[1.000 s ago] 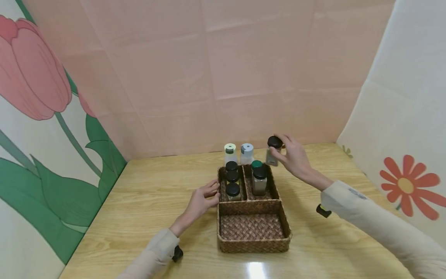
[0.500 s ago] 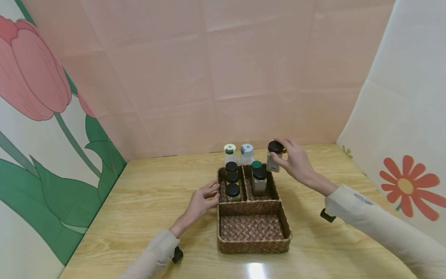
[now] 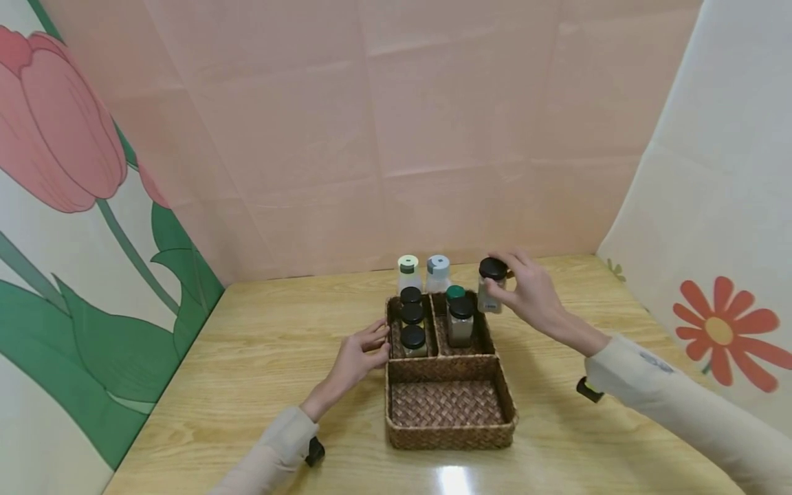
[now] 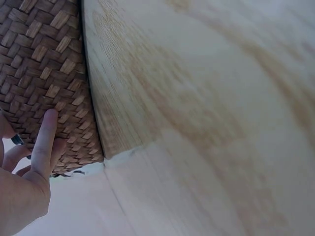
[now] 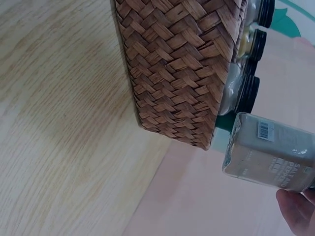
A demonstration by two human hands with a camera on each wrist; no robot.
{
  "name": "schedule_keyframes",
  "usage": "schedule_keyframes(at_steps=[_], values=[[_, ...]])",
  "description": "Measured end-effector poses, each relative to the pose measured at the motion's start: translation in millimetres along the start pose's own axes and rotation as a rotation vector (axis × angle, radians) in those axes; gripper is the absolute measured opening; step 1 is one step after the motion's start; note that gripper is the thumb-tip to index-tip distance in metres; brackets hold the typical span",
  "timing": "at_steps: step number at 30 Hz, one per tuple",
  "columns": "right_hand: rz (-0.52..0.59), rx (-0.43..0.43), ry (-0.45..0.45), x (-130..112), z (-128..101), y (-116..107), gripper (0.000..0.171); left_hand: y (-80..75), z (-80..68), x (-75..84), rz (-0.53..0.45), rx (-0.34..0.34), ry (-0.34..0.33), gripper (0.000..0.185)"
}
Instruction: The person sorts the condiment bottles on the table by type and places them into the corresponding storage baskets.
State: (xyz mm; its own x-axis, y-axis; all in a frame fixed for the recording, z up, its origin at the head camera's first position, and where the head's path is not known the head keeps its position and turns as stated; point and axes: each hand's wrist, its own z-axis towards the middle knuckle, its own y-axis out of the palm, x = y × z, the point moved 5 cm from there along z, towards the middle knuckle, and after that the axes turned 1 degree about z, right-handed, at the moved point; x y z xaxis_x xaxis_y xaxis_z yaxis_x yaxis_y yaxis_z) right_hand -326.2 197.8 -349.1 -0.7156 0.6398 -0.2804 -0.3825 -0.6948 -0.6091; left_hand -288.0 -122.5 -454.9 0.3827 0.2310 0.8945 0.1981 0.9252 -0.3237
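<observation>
My right hand holds a clear spice jar by its black lid, just beyond the basket's back right corner. In the right wrist view the jar shows a barcode and white lettering, its base level with the basket's rim. My left hand rests its fingers on the left side of the woven basket; in the left wrist view one fingertip lies flat on the weave. Three black-lidded jars stand in the back left compartment. The back right one holds a black-lidded jar and a green-lidded one.
Behind the basket stand a bottle with a pale green cap and one with a light blue cap. The basket's wide front compartment shows its bare woven floor. A pink cloth backdrop hangs behind the wooden table.
My right hand has brought the jar nearer and slightly lower, past the basket's back right corner. The left hand and the basket have stayed put.
</observation>
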Motion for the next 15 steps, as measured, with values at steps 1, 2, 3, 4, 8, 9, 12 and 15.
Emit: schedule_keyframes(at_steps=[1,2,3,4,8,9,12,15], values=[[-0.003,0.0,-0.004,-0.7,-0.5,-0.4,0.05,0.0,0.0,0.1,0.004,-0.004,-0.006,0.04],[-0.006,0.002,-0.007,-1.4,-1.0,-0.8,0.05,0.0,0.1,-0.5,0.004,-0.007,-0.013,0.04],[-0.005,0.002,-0.012,-2.4,-1.3,-1.2,0.05,-0.1,0.1,-0.8,0.006,-0.011,-0.02,0.04],[-0.004,0.0,-0.016,-3.3,-1.7,-1.4,0.05,-0.1,0.2,-0.8,0.01,-0.015,-0.025,0.04],[0.0,-0.007,-0.029,-7.8,-3.1,-2.4,0.049,-0.4,-0.3,0.5,0.006,-0.024,-0.031,0.041],[0.001,-0.01,-0.032,-9.0,-3.7,-2.7,0.049,-0.4,-0.3,0.8,0.007,-0.024,-0.031,0.042],[0.003,-0.014,-0.037,-11.9,-5.8,-3.8,0.049,-0.1,-0.3,1.2,0.0,-0.025,-0.03,0.042],[0.01,-0.012,-0.044,-14.6,-7.9,-4.9,0.05,-0.1,-0.1,1.3,0.024,-0.021,-0.019,0.041]])
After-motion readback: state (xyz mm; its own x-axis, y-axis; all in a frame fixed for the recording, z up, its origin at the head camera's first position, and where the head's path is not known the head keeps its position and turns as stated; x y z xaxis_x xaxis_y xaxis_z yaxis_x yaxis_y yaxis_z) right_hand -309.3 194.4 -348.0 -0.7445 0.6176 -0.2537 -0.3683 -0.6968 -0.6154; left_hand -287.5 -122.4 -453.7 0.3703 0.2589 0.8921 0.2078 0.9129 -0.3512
